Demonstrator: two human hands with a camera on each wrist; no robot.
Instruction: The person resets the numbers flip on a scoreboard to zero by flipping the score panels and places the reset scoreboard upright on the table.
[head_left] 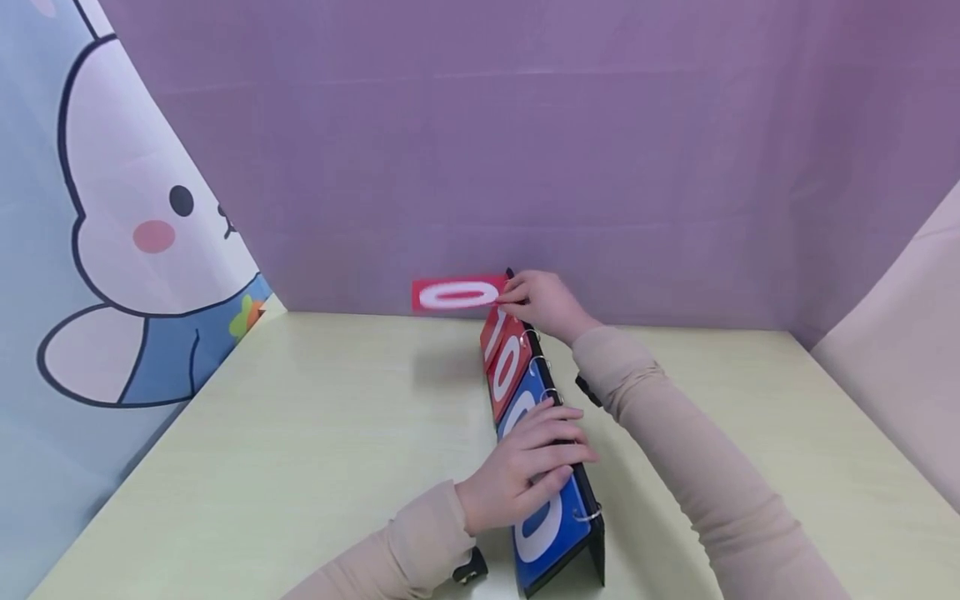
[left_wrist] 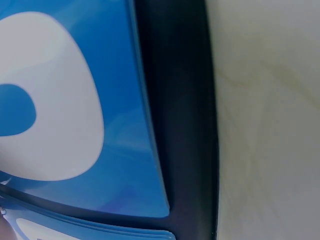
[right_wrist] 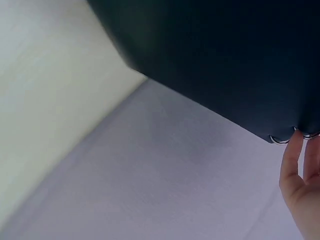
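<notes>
A tabletop flip scoreboard [head_left: 585, 533] with a black tent-shaped stand stretches away from me, its number cards hung on metal rings. My right hand [head_left: 546, 302] is at its far end, pinching a red number card [head_left: 459, 294] marked with a white 0. That card is raised and sticks out to the left, above the other red cards [head_left: 510, 367]. Across the top edge lies my left hand [head_left: 517, 467], fairly straight fingers reaching over it and partly covering the blue cards [head_left: 537, 533]. In the right wrist view, fingertips [right_wrist: 294, 150] meet the rings beside the stand's dark back panel [right_wrist: 215, 55].
The scoreboard stands on a pale yellow-green table [head_left: 337, 433]. Behind the table's far edge hangs a purple cloth [head_left: 450, 150]. On the left is a blue cloth with a cartoon character [head_left: 120, 200], and a pale cloth [head_left: 892, 358] hangs at the right.
</notes>
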